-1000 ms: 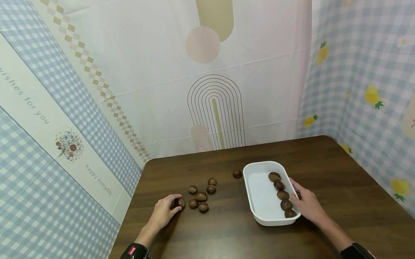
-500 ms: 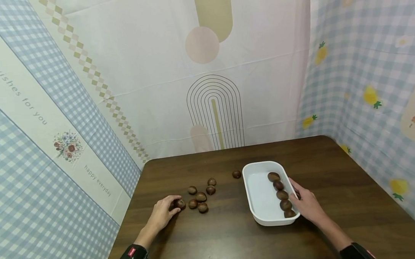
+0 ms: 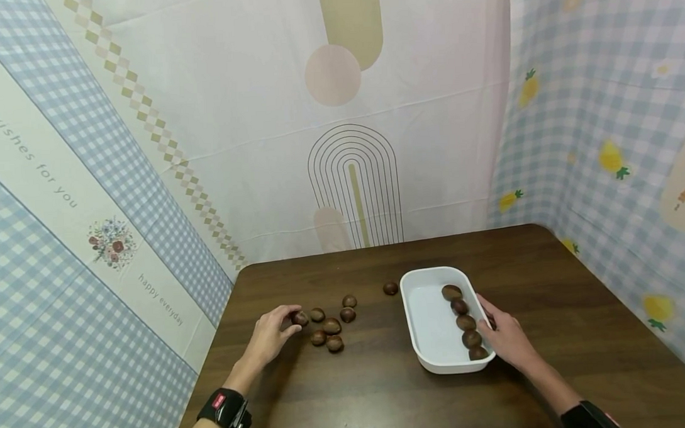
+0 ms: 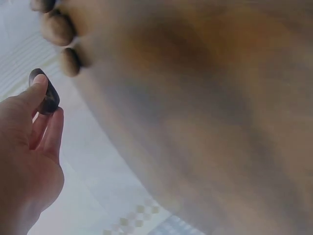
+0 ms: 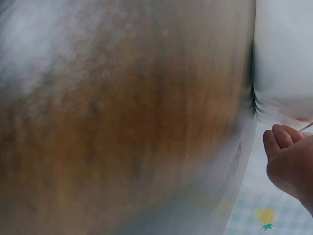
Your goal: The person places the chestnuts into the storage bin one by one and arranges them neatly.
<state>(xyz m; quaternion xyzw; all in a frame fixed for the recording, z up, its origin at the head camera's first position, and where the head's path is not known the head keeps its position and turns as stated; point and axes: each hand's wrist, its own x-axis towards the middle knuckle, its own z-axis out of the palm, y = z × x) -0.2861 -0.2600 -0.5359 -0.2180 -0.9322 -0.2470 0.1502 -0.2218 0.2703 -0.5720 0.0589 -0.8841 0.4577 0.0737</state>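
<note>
My left hand (image 3: 269, 336) pinches a chestnut (image 3: 300, 318) between thumb and fingertips, left of a loose group of chestnuts (image 3: 332, 326) on the table. The pinched chestnut (image 4: 51, 100) looks dark in the left wrist view and appears lifted off the tabletop. A white rectangular tray (image 3: 433, 366) stands to the right, with several chestnuts (image 3: 466, 322) in a row along its right side. My right hand (image 3: 508, 337) grips the tray's right wall, thumb on the rim; its fingers (image 5: 279, 137) lie against the outside, partly hidden in the head view.
One chestnut (image 3: 390, 288) lies apart, just left of the tray's far left corner. The dark wooden table (image 3: 360, 390) ends at a back edge against a patterned cloth (image 3: 250, 179). Checked cloth (image 3: 609, 230) hangs along the right side.
My left hand has moved away from me with the chestnut in its grip, from beside the group's near side toward its far left. The right hand and tray have stayed put.
</note>
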